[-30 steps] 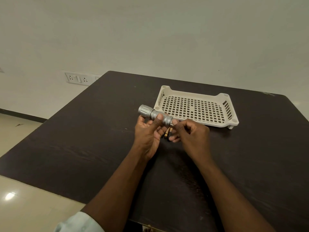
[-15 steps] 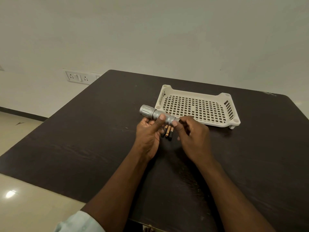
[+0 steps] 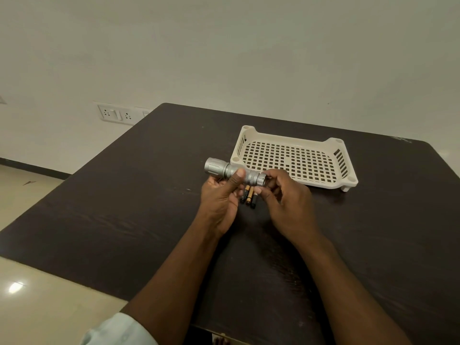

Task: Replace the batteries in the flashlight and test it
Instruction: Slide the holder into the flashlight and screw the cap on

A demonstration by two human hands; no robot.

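Head view: both hands hold the flashlight (image 3: 232, 172). Left hand (image 3: 220, 195) grips its middle; right hand (image 3: 283, 192) fingers pinch its end. Batteries (image 3: 249, 194) lie on the counter (image 3: 124, 220)

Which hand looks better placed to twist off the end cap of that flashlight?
Probably the right hand: its fingertips already pinch the flashlight's tail end, while the left hand grips the barrel to steady it. The batteries lie on the table just below.

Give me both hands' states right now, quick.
Left hand: grips the silver flashlight around its body.
Right hand: fingers pinch the flashlight's tail end; whether the cap is loose cannot be told.
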